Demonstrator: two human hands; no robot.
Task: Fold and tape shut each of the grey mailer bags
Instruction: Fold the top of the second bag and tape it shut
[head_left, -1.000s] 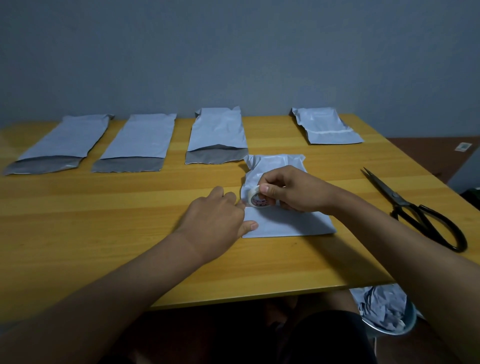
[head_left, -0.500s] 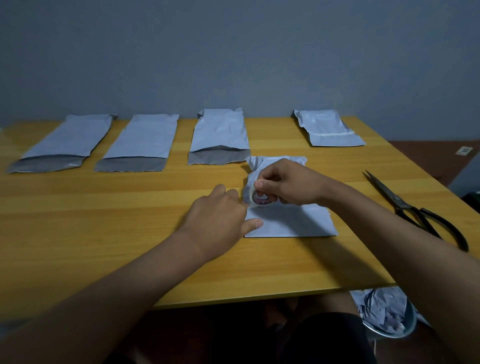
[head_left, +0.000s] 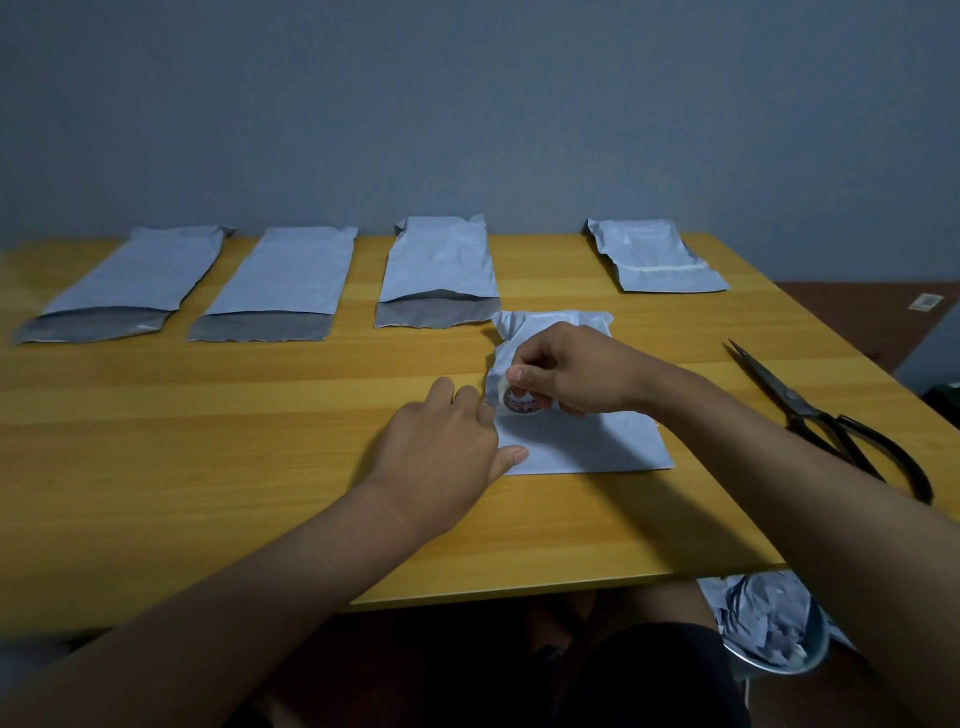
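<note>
While the right hand (head_left: 571, 371) pinches the tape roll (head_left: 519, 401) btwn thumb and curled fingers, holding it on the folded mailer (head_left: 582, 441) near its left edge, I read this as the taping step on the bag at centre-front of the table (head_left: 260, 467). Left hand (head_left: 447, 447) lies flat, fingers straight, pressing the mailer's left edge w/ thumb on its lower corner. I can't tell if the tape end is stuck down yet. Next move, I'd judge: draw the roll rightward across the fold while the left keeps the bag from sliding, then cut w/ the scissors (head_left: 831, 421), which lie well apart to the right. Three unfolded mailers (head_left: 291, 280) wait in the back row w/ flaps open; one taped mailer (head_left: 654, 260) sits back right, so approx. one done, one in hand.
</note>
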